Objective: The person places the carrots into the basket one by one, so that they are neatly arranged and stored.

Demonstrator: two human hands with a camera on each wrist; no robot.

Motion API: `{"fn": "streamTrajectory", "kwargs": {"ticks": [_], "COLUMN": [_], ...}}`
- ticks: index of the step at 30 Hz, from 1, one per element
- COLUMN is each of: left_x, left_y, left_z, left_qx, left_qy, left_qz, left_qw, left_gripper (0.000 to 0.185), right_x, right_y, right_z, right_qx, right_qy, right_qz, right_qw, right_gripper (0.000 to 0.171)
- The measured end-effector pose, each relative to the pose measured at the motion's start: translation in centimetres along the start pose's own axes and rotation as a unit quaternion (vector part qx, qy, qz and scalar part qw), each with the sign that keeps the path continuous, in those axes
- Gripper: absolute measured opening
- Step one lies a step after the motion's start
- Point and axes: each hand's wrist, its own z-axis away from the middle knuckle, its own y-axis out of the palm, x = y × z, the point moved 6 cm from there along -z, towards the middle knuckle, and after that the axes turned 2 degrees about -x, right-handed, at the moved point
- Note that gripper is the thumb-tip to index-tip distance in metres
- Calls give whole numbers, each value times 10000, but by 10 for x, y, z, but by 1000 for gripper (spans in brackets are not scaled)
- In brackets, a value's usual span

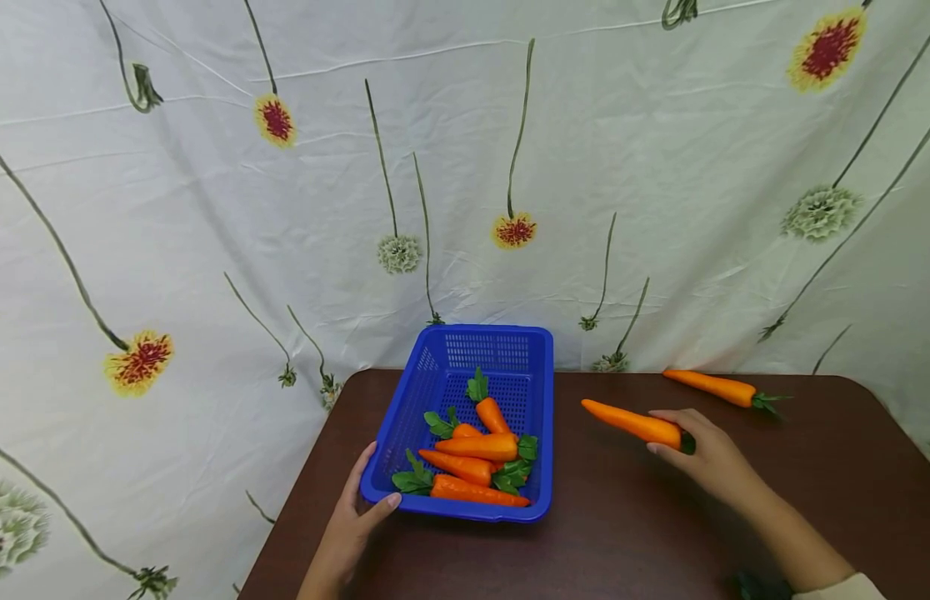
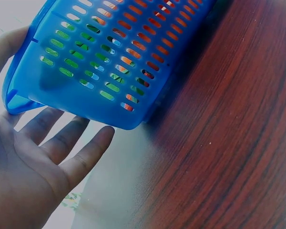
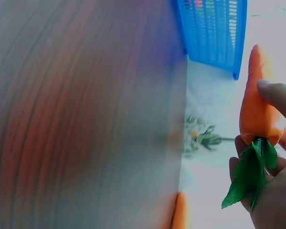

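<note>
A blue plastic basket (image 1: 546,400) with slotted walls stands on the table and holds several orange carrots (image 1: 476,447) with green leaves. My left hand (image 1: 352,521) grips the basket's near left corner, thumb on the rim; in the left wrist view the other fingers (image 2: 93,152) reach beneath that corner. To the right of the basket, my right hand (image 1: 701,450) pinches a carrot (image 1: 630,421) by its thick leafy end, the tip pointing left toward the basket. In the right wrist view the thumb presses on this carrot (image 3: 260,109) and its green leaves hang over the palm.
Another carrot (image 1: 712,386) lies at the table's back right edge, leaves to the right. The dark brown wooden table (image 1: 607,533) backs onto a white cloth (image 1: 465,167) printed with flowers. A dark object (image 1: 757,586) shows beside the right sleeve at the bottom.
</note>
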Motion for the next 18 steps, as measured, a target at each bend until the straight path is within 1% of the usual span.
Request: {"fn": "streamTrajectory", "kwargs": {"ticks": [9,12,18], "left_x": [0,1,1], "left_y": [0,0,0], "left_z": [0,-1,0], "left_qx": [-9,1,-5], "left_qy": [35,41,-18], "left_qz": [-30,-18,-6], "left_qw": [10000,10000,10000], "left_gripper": [80,80,80], "right_x": [25,33,48], "right_y": [7,10,18], "right_z": [0,1,2], "right_qx": [-68,-86,-8], "right_qy": [-220,-311,-351], "right_qz": [-109,-217,-501], "right_qw": [9997,9992,9981], "right_gripper": [50,50,49]}}
